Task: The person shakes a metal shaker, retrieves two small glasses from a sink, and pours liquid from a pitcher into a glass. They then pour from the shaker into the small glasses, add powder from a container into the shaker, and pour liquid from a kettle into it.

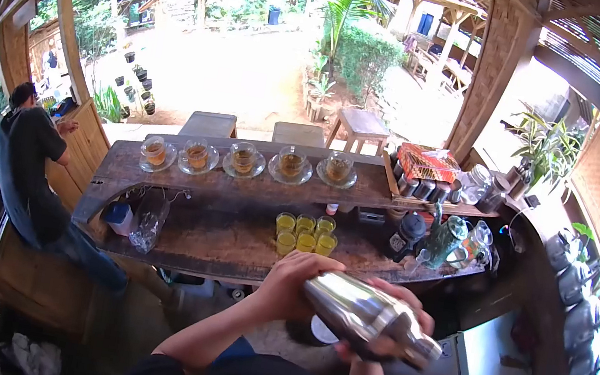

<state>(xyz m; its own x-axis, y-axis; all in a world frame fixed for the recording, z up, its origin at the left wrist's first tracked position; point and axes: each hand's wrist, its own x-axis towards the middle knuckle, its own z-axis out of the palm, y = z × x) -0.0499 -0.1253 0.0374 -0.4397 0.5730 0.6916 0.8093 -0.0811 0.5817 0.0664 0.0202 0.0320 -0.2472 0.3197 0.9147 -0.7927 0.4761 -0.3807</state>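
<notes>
A shiny metal cocktail shaker (363, 309) is held in front of my body, tilted with its narrow cap end low to the right and slightly blurred. My left hand (294, 276) is closed around its wide base. Partly hidden behind it, my right hand (406, 304) wraps the cap end, with fingers showing above and below. Just beyond the shaker, several small glasses of yellow-green drink (304, 240) stand grouped on the lower wooden counter (229, 243). On the raised ledge, several glass cups of amber drink (244, 157) sit in a row on clear saucers.
A red patterned box (428, 162), dark canisters and glass jars (478, 181) fill the ledge's right end. Below are a dark grinder-like device (408, 233) and a green pot (449, 237). A person in dark clothes (29, 155) sits at left. A silvery lid (493, 372) lies lower right.
</notes>
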